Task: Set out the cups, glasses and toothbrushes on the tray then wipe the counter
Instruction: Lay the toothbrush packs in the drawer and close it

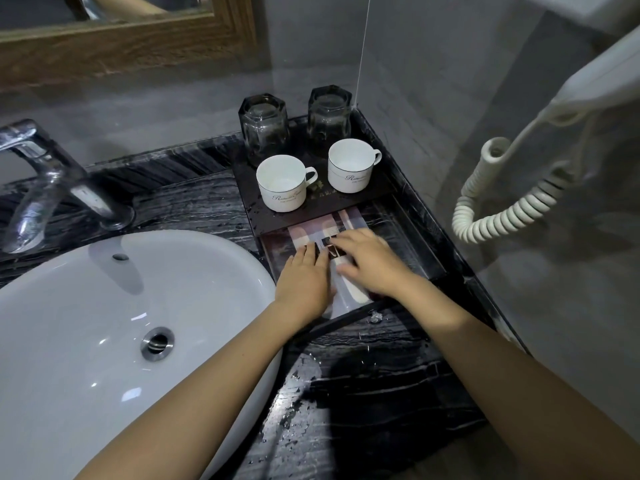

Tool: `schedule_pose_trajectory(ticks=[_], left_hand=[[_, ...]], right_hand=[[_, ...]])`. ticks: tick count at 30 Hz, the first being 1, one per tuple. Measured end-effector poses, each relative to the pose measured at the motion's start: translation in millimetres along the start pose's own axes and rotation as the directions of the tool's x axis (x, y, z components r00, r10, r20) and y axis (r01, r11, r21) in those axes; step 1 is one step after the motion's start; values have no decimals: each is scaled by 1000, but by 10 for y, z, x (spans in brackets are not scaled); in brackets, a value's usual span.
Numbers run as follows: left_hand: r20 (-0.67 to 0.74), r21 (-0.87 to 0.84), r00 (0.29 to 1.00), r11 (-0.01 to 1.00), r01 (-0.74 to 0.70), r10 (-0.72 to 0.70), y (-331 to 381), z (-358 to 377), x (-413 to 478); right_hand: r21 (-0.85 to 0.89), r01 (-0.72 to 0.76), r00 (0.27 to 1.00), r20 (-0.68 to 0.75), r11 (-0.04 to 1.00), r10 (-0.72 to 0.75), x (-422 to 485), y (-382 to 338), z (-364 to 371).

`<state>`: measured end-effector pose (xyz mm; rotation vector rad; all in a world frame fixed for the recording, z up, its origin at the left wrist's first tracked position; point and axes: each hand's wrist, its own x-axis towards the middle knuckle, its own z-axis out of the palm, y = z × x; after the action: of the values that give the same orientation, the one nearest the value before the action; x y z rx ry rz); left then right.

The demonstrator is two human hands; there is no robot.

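A dark tray sits on the black marble counter in the right corner. At its back stand two smoky glasses, upside down, the left one and the right one. In front of them are two white cups, left and right. Wrapped toothbrush packets lie in the tray's lower front section. My left hand and my right hand rest flat on the packets with fingers spread. The packets are partly hidden under my hands.
A white basin fills the left side, with a chrome tap behind it. A hair dryer with a coiled cord hangs on the right wall. Water drops lie on the counter in front of the tray. A wood-framed mirror hangs above.
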<state>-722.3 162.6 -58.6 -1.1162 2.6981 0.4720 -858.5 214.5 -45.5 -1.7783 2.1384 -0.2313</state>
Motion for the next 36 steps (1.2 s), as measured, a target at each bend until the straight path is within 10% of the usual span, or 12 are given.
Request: schedule_pose_trajectory(ticks=[6,30,36], left_hand=[[23,58,994,992,-110,109,-4,77,-24],[13,45,992,991,-122,122,4,62,-43],[1,57,977,976,-212,213,107,-3,95]], right_hand=[[108,-367,916,-132,924,379,-67,239,-132],[295,-368,909,-86,882,408,-5,47,12],[24,-342,914,-225,939,338,-47,143,-63]])
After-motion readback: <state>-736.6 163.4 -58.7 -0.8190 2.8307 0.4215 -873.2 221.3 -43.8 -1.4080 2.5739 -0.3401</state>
